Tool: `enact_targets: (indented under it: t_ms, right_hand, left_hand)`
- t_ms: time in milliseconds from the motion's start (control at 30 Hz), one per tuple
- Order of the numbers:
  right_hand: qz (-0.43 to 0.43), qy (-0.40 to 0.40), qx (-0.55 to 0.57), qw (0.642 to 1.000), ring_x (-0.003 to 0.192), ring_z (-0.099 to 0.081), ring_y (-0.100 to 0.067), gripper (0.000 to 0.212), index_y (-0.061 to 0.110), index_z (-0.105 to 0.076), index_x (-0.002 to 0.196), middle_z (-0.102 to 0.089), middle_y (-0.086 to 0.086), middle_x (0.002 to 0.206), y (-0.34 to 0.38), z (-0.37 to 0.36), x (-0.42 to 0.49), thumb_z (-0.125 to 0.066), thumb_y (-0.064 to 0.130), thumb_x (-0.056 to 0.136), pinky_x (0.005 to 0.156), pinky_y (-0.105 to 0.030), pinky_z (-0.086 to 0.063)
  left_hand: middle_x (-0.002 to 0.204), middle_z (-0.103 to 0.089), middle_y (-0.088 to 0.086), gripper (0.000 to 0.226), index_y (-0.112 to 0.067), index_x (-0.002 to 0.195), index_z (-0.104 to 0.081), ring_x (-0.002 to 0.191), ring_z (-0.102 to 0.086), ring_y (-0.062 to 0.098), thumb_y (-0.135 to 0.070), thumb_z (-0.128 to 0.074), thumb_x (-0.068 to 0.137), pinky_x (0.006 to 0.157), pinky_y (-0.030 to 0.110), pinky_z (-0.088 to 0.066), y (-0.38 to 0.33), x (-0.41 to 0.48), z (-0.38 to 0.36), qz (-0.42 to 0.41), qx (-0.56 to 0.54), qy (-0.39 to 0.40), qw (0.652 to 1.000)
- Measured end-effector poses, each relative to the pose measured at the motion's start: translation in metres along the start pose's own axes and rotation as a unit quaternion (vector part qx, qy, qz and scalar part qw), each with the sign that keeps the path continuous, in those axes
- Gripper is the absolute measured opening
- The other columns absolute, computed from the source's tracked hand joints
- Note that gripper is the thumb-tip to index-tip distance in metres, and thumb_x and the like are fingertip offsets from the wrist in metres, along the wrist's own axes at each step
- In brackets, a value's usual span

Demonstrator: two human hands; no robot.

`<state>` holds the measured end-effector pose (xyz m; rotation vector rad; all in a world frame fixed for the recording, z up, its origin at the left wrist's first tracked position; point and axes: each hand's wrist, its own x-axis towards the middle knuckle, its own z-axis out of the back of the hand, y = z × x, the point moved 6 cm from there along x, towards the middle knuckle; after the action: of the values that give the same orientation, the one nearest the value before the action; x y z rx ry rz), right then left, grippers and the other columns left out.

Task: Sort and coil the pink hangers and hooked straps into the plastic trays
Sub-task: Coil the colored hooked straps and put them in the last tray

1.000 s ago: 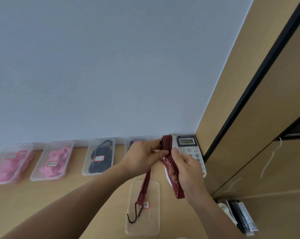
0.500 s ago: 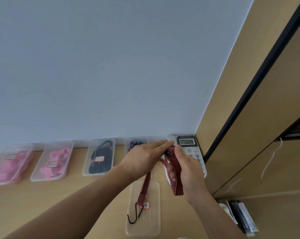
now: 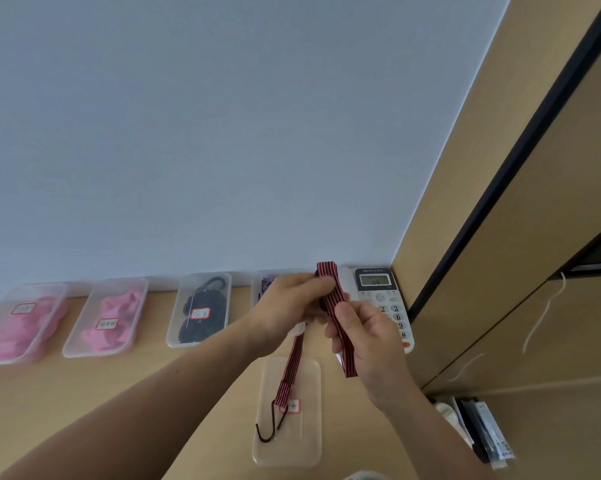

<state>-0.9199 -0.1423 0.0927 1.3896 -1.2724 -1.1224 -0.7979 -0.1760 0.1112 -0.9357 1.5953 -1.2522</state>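
Two hands work close together above the desk, both clamped on one red-and-black striped elastic strap (image 3: 331, 292). The left hand (image 3: 292, 306) pinches it near the top fold. The right hand (image 3: 365, 341) has its fingers curled round the doubled length lower down. Prob. reason: the folds are held flat and stacked so the strap ends up short enough to fit a tray.

The loose end drops from under the left hand to a dark metal double hook (image 3: 270, 429). The hook sits over the clear shallow plastic tray (image 3: 313, 452) directly below (touching it or just above, can't tell). That tray is pulled fwd from the row, likely as the drop spot for this strap once it's coiled.

Along the wall, approx. left to right:
- Two clear trays (image 3: 46, 289) (image 3: 84, 353) hold pink hangers (image 3: 15, 327).
- A third tray (image 3: 174, 342) holds coiled black hooked straps (image 3: 202, 317).
- A fourth tray (image 3: 257, 280) is half hidden behind the left hand, w/ something purple inside.

Each visible tray carries a red-edged label, so it's one kind per tray.

A white desk telephone (image 3: 378, 289) stands just right of the hands, in the corner of the wooden desk (image 3: 119, 393).
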Motion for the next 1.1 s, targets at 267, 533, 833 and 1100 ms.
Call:
enact_targets:
  t_ms: [267,533,833,1100]
  right_hand:
    - [0.001,-0.032,-0.067,0.997,0.045,-0.052,-0.016,0.041,0.004,-0.060,0.070,-0.062,-0.006,0.055,-0.003,0.004,0.000,-0.060,0.042,0.084,0.043,-0.025,-0.042]
    - [-0.048,-0.013,-0.070,0.996,0.044,-0.056,-0.018,0.059,-0.001,-0.064,0.076,-0.065,-0.012,0.057,-0.011,0.004,-0.006,-0.055,0.057,0.079,0.041,-0.021,-0.042]
    - [-0.050,0.015,-0.036,0.998,0.045,-0.055,-0.019,0.068,-0.001,-0.066,0.081,-0.065,-0.013,0.058,-0.007,-0.003,-0.011,-0.052,0.065,0.075,0.043,-0.024,-0.039]
    - [-0.009,0.018,0.005,1.000,0.052,-0.057,-0.015,0.044,-0.001,-0.062,0.087,-0.066,-0.006,0.062,-0.004,-0.001,-0.016,-0.059,0.042,0.079,0.050,-0.022,-0.045]
  left_hand:
    - [0.104,-0.075,0.008,0.019,-0.015,0.112,-0.064,0.095,-0.071,0.029,-0.010,-0.064,0.093,0.085,0.035,-0.058,-0.014,-0.004,0.009,-0.128,0.058,-0.048,0.989]
    - [0.086,-0.071,-0.021,0.028,-0.035,0.117,-0.065,0.080,-0.069,-0.002,-0.034,-0.063,0.089,0.075,0.024,-0.055,-0.014,-0.022,0.010,-0.256,0.338,-0.133,0.896]
    - [0.121,-0.069,0.005,0.038,-0.011,0.124,-0.068,0.093,-0.072,0.019,-0.006,-0.065,0.086,0.061,0.029,-0.059,-0.006,-0.042,-0.006,-0.430,0.509,-0.149,0.731]
    - [0.129,-0.063,-0.008,0.058,-0.021,0.145,-0.043,0.112,-0.062,0.003,-0.014,-0.052,0.089,0.096,0.019,-0.047,0.012,-0.036,0.003,-0.186,0.228,-0.108,0.950]
